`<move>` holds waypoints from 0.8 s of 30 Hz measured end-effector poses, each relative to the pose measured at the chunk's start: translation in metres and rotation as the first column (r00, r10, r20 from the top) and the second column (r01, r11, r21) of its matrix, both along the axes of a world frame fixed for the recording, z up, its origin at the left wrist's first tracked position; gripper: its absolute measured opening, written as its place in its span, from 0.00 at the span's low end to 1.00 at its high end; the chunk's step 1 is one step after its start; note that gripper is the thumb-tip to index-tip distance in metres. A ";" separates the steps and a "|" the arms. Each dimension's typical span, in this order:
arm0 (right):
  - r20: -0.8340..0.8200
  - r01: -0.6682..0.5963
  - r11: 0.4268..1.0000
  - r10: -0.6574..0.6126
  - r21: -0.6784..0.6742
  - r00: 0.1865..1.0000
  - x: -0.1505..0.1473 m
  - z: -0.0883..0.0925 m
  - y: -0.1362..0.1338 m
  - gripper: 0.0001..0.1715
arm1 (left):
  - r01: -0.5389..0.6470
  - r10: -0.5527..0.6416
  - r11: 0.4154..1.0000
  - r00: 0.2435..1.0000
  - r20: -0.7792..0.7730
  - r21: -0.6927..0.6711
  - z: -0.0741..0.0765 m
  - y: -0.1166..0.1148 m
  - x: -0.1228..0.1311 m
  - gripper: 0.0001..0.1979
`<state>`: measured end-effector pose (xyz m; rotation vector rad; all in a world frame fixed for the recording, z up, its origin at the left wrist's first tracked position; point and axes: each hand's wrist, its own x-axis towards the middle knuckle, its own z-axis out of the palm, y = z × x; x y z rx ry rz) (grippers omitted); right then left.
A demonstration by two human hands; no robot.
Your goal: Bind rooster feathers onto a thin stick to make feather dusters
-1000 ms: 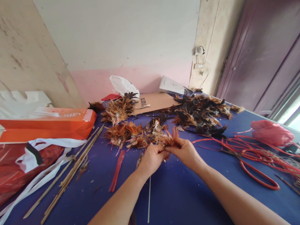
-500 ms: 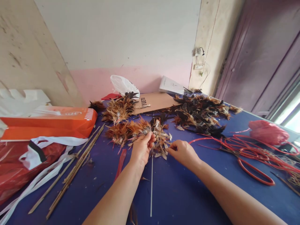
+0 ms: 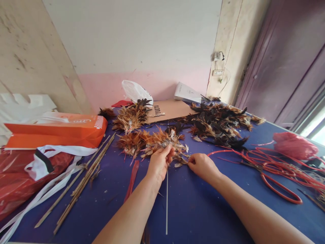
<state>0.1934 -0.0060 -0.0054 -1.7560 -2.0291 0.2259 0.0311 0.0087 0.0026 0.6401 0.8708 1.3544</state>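
My left hand [image 3: 159, 163] rests on a bunch of orange-brown feathers [image 3: 152, 142] on the blue table [image 3: 198, 210], fingers curled over the bunch. My right hand [image 3: 201, 165] is closed in a pinch on a small feather or quill at the bunch's right edge. A thin white stick [image 3: 167, 200] runs from under my left hand toward me. A red strip [image 3: 131, 181] lies just left of my left forearm.
A larger dark feather pile [image 3: 218, 123] lies at the back right, another orange bunch [image 3: 129, 118] behind. Bamboo sticks [image 3: 81, 183], an orange bag [image 3: 56, 130] and red-and-white bags [image 3: 22, 176] fill the left. Red cord loops [image 3: 276, 173], a pink bag [image 3: 294, 145] and cardboard [image 3: 170, 109] sit around.
My hands left a small feather tuft they held together. The left hand moved up onto the feather bunch; the right hand now pinches at its right edge.
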 end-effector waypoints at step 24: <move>-0.908 -0.242 0.958 -0.044 -0.158 0.417 -0.008 0.007 -0.002 0.14 | 0.210 -0.203 0.972 0.976 0.074 -0.102 -0.007 -0.018 0.022 0.06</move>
